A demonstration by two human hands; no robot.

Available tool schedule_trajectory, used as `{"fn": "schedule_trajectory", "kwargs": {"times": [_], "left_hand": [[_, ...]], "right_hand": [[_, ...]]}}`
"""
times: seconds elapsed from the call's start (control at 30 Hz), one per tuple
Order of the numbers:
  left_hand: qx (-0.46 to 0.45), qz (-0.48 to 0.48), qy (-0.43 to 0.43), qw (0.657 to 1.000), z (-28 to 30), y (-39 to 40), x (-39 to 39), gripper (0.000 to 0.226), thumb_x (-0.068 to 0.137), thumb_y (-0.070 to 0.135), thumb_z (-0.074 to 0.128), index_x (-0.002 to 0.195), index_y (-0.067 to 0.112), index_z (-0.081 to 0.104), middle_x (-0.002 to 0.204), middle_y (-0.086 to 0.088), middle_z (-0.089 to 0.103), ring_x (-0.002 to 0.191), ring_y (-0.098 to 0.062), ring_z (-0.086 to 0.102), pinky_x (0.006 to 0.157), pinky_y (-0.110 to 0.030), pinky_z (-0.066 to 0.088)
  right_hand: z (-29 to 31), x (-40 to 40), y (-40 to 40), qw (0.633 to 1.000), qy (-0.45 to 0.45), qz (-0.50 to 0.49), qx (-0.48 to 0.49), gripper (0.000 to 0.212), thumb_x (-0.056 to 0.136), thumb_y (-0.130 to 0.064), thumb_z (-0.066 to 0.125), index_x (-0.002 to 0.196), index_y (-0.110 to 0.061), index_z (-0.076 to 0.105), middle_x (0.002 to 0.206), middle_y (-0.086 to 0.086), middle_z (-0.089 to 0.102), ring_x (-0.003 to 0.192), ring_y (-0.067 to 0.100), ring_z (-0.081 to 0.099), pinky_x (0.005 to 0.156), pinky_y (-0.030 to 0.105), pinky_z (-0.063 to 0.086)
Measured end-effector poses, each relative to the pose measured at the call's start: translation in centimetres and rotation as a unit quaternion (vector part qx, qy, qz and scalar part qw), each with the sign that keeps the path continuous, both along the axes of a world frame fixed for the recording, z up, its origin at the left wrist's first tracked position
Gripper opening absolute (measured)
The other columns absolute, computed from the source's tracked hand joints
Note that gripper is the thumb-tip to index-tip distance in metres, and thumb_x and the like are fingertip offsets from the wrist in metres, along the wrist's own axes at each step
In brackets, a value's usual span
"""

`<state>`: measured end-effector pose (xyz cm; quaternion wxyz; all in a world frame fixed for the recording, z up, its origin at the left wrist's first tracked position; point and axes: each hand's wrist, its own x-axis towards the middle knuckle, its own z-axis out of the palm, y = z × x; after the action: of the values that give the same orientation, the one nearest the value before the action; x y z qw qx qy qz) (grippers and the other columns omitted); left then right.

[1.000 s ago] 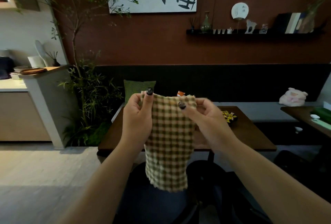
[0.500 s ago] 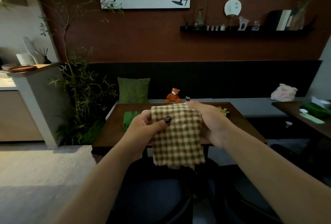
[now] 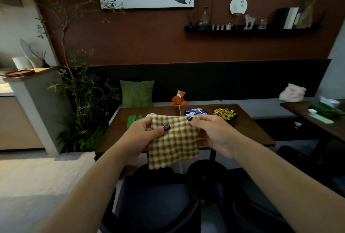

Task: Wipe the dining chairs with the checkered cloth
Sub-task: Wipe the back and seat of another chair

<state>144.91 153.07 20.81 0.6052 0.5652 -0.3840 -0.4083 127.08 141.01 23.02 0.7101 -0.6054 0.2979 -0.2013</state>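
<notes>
Above the near edge of the dark brown wooden tabletop (image 3: 248, 130), the green-and-cream checkered cloth (image 3: 173, 141) hangs by its upper edge between both hands. The left hand (image 3: 143, 134) pinches the upper left corner, thumb across the fabric; its grip is closed on the cloth. The right hand (image 3: 214, 132) pinches the upper right corner in the same way. Two dark upholstered dining chairs (image 3: 155, 204) stand directly below the cloth, apart from it. An orange fox plush toy (image 3: 178, 98) sits on the grey bench seat (image 3: 261, 107) behind the tabletop.
</notes>
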Motion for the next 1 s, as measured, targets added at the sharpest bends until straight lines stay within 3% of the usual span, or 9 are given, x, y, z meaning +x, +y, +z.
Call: {"fn": "schedule_trajectory", "kwargs": {"times": [0.2,0.37,0.47,0.53,0.6,0.73,0.8,0.9,1.0], "left_hand": [[-0.011,-0.025,0.027,0.999,-0.1,0.3,0.9,0.053,0.076,0.018,0.072,0.125,0.01,0.057,0.11,-0.01,0.072,0.101,-0.026,0.07,0.074,-0.032,0.059],[-0.002,-0.031,0.008,0.999,0.3,0.3,0.8,0.042,0.079,0.026,0.067,0.119,0.014,0.062,0.107,-0.008,0.073,0.097,-0.022,0.071,0.071,-0.032,0.058],[0.02,-0.027,-0.032,0.999,0.6,0.4,0.8,0.035,0.079,0.029,0.069,0.113,0.019,0.066,0.103,-0.004,0.075,0.093,-0.018,0.072,0.068,-0.028,0.058],[0.024,-0.027,-0.037,0.999,0.4,0.3,1.0,0.024,0.087,0.02,0.066,0.11,0.02,0.066,0.103,-0.003,0.075,0.091,-0.017,0.072,0.066,-0.026,0.057],[0.02,-0.044,-0.014,0.999,0.2,0.3,1.3,0.022,0.094,0.009,0.058,0.112,0.018,0.066,0.107,-0.006,0.073,0.094,-0.018,0.071,0.07,-0.026,0.058],[-0.004,-0.096,0.058,0.994,-0.1,0.4,1.5,0.028,0.097,0.004,0.049,0.115,0.015,0.066,0.114,-0.012,0.07,0.102,-0.023,0.069,0.076,-0.029,0.058],[-0.016,-0.11,0.087,0.99,-0.3,0.3,1.4,0.031,0.096,0.001,0.047,0.116,0.016,0.066,0.116,-0.013,0.07,0.101,-0.023,0.069,0.077,-0.031,0.059],[-0.018,-0.113,0.109,0.988,-0.9,-0.1,0.7,0.037,0.094,-0.001,0.046,0.118,0.019,0.066,0.117,-0.013,0.069,0.101,-0.023,0.069,0.078,-0.032,0.059],[-0.044,-0.084,0.161,0.982,-1.4,-0.5,0.5,0.032,0.081,0.002,0.055,0.105,0.012,0.073,0.106,-0.016,0.072,0.09,-0.024,0.072,0.068,-0.031,0.059]], "right_hand": [[-0.8,-0.1,0.2,0.997,-0.037,0.005,0.067,0.026,0.081,-0.002,0.066,0.107,-0.003,0.064,0.099,0.011,0.073,0.088,0.022,0.071,0.082,0.039,0.058],[-0.8,0.0,0.5,0.996,-0.045,-0.009,0.08,0.049,0.06,-0.003,0.075,0.107,-0.003,0.063,0.095,0.009,0.074,0.088,0.022,0.072,0.077,0.037,0.059],[-0.8,-0.1,0.6,0.998,-0.026,-0.028,0.056,0.06,0.052,-0.004,0.077,0.11,-0.005,0.061,0.091,0.006,0.075,0.085,0.021,0.072,0.086,0.042,0.056],[-1.0,-0.3,0.4,0.996,-0.031,-0.032,0.073,0.051,0.059,-0.008,0.076,0.108,-0.006,0.063,0.091,0.006,0.075,0.082,0.02,0.072,0.079,0.04,0.058],[-1.2,-0.3,0.3,0.993,-0.041,-0.016,0.114,0.031,0.078,-0.014,0.069,0.108,-0.006,0.064,0.09,0.006,0.074,0.076,0.018,0.071,0.065,0.033,0.057],[-2.3,-0.4,0.2,0.99,-0.029,0.022,0.133,0.016,0.091,-0.013,0.054,0.103,-0.011,0.065,0.074,0.003,0.067,0.064,0.014,0.06,0.06,0.027,0.048],[-2.7,-0.4,0.0,0.99,-0.044,0.013,0.132,0.022,0.092,-0.007,0.048,0.104,-0.013,0.066,0.08,0.005,0.067,0.069,0.016,0.06,0.065,0.03,0.048],[-2.6,-0.4,-0.2,0.988,-0.09,-0.013,0.125,0.03,0.095,-0.003,0.042,0.104,-0.015,0.068,0.099,0.011,0.072,0.086,0.023,0.065,0.085,0.039,0.05],[-2.4,-0.7,-0.3,0.994,-0.11,0.0,0.013,0.032,0.095,0.001,0.043,0.099,-0.014,0.071,0.102,0.011,0.073,0.093,0.025,0.069,0.081,0.039,0.056]]}}
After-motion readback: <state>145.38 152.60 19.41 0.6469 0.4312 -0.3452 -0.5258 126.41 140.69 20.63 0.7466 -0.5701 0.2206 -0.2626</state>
